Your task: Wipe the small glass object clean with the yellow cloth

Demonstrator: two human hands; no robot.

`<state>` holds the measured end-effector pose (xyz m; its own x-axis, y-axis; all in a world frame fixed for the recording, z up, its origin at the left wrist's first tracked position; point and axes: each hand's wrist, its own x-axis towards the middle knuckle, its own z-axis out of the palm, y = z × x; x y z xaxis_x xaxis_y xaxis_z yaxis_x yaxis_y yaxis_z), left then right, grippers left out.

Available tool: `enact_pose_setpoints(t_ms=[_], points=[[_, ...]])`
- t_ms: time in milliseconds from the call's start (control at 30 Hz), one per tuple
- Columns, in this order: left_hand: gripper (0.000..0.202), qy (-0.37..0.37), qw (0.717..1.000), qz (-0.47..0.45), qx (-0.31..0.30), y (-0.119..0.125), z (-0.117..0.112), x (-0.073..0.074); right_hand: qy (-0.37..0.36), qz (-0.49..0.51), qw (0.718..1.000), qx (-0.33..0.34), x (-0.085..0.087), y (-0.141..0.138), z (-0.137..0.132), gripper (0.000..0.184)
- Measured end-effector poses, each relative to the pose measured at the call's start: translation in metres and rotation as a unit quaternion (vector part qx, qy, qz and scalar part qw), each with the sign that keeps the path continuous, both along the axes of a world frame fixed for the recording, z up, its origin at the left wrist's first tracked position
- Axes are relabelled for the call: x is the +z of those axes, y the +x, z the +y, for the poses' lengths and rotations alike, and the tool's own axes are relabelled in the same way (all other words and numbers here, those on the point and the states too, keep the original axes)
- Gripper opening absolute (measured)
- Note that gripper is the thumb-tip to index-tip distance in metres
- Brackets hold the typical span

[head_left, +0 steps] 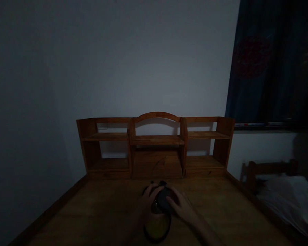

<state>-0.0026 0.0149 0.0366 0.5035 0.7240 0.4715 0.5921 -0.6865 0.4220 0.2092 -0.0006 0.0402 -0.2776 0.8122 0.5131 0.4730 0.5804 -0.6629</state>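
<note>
Low in the middle of the head view, both hands are round a dark object, seen dimly, with small black bumps at its top. It may be a camera, but the kind is not clear. A dark grey round disc faces me on its front. My left hand curls over the object's left side, fingers bent. On the right edge of the disc, my right hand grips with thumb and fingers. A black strap-like loop lies below on the wooden desk. Its joint with the object is hidden.
A wooden shelf unit with several compartments stands along the desk's back edge, against a pale wall. Raised wooden edges run down both desk sides. At right are a dark curtain, a wooden frame and whitish crumpled material.
</note>
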Motion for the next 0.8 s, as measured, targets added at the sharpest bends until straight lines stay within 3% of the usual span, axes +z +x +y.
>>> enact_pose_setpoints(t_ms=[233,500,700,800], points=[[0.101,-0.015,0.993,0.109,-0.045,-0.006,0.022,-0.016,-0.029,0.034,0.999,-0.027,-0.029,-0.008,0.005,0.045],[0.103,0.029,0.994,0.094,-0.039,0.005,0.015,-0.032,-0.112,0.190,0.975,0.017,-0.057,-0.021,0.024,0.044],[0.091,0.048,0.993,0.090,-0.052,0.005,0.003,-0.033,-0.126,0.147,0.981,-0.031,-0.069,-0.019,0.020,0.043],[0.087,0.049,0.995,0.083,-0.026,0.004,0.001,-0.037,-0.104,0.110,0.987,-0.052,-0.070,-0.020,0.020,0.043]])
